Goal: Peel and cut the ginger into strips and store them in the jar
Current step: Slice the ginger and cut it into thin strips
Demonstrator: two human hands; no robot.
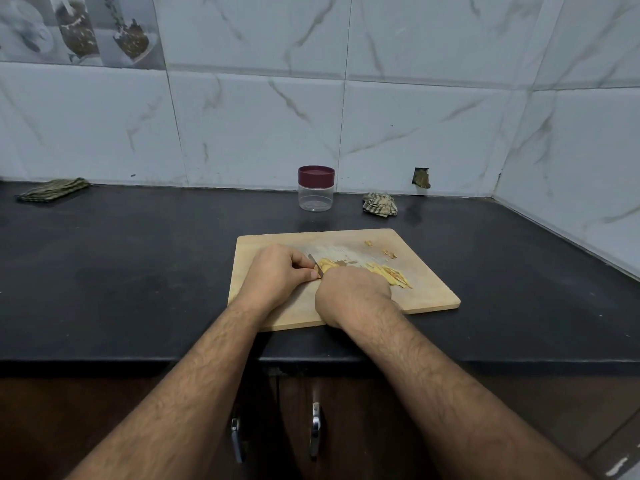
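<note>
A wooden cutting board (426, 299) lies on the black counter. On it sits a peeled yellow ginger piece (328, 264), with a pile of cut ginger strips (394, 276) to its right. My left hand (277, 277) has its fingers curled at the left end of the ginger. My right hand (351, 294) is closed in a fist round the knife's handle, which is hidden. The knife's short blade (315, 264) points up and left between my left fingertips and the ginger. A clear jar (316, 197) with a maroon lid on stands behind the board near the wall.
Small peel scraps (389, 253) lie on the board's far right part. A crumpled cloth (380, 204) sits to the right of the jar, and a folded cloth (52, 190) lies at the far left by the wall. Cabinet handles (315, 429) show below the counter edge.
</note>
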